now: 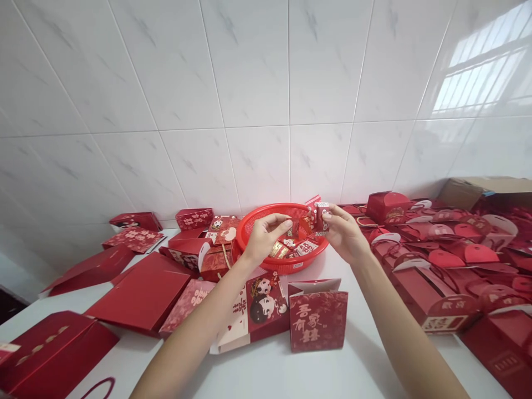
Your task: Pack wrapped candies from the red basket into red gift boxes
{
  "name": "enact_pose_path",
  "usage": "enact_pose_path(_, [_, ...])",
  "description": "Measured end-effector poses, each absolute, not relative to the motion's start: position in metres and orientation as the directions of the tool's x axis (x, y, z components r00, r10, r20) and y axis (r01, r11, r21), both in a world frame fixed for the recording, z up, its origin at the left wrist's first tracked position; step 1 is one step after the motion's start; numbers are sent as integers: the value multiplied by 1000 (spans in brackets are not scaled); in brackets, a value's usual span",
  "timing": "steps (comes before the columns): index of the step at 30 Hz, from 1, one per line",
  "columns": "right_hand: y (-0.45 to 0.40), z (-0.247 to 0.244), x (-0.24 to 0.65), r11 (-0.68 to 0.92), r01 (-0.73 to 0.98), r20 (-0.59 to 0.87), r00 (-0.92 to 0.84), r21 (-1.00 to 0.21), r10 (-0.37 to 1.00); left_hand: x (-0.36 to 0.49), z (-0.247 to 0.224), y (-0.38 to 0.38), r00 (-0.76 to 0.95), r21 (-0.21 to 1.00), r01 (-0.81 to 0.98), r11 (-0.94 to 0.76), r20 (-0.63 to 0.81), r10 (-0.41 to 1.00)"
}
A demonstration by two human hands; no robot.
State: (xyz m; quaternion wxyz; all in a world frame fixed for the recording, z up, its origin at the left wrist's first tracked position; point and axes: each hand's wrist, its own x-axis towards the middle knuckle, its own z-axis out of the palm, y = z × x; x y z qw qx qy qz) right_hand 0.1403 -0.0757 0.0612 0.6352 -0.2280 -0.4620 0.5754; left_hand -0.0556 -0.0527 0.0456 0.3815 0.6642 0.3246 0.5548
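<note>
My left hand [266,235] is closed in a pinch over the left part of a red plastic basket [264,212]. At its fingertips is a small dark-red wrapped packet [295,228], partly hidden. Over the basket's right rim, my right hand [344,235] grips a small red-and-white packet [322,213] between thumb and fingers. Wrapped pieces lie in the basket, among them gold ones [279,250] and a white one with red characters [307,247]. In front of the basket an upright red gift box [318,320] stands with its top open.
A red box with cartoon figures [266,305] lies left of the upright box, partly behind my left forearm. More red boxes and bags [141,291] cover the table's left side. Rows of red handled boxes [432,296] fill the right. A cardboard carton [477,191] stands against the tiled wall [257,83].
</note>
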Motion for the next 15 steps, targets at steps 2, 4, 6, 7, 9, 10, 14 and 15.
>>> enact_pose_path(2, [-88,72,145,278,-480,368,-102,-832,924,-60,53,-73,263,846,22,-533,510,819])
enact_pose_path(4, [-101,81,151,318,-453,400,-96,-833,912,-65,60,-95,389,794,40,-607,547,741])
enact_pose_path(6, [-112,89,155,362,-437,432,-69,-823,899,-67,66,-117,501,705,56,-707,593,631])
enact_pose_path(7, [-117,91,157,385,-433,449,-53,-815,892,-67,68,-127,544,656,61,-753,610,575])
enact_pose_path(9, [-125,95,160,420,-429,478,-32,-800,878,-64,67,-141,612,553,86,-829,627,482])
enact_pose_path(10, [-128,97,161,430,-426,486,-27,-796,873,-61,64,-146,636,498,111,-860,629,447])
enact_pose_path(14, [-135,100,162,442,-399,489,-18,-803,872,-50,45,-147,641,259,265,-929,672,370])
enact_pose_path(15, [-136,101,162,443,-393,487,-14,-806,874,-48,40,-144,624,217,304,-927,690,367])
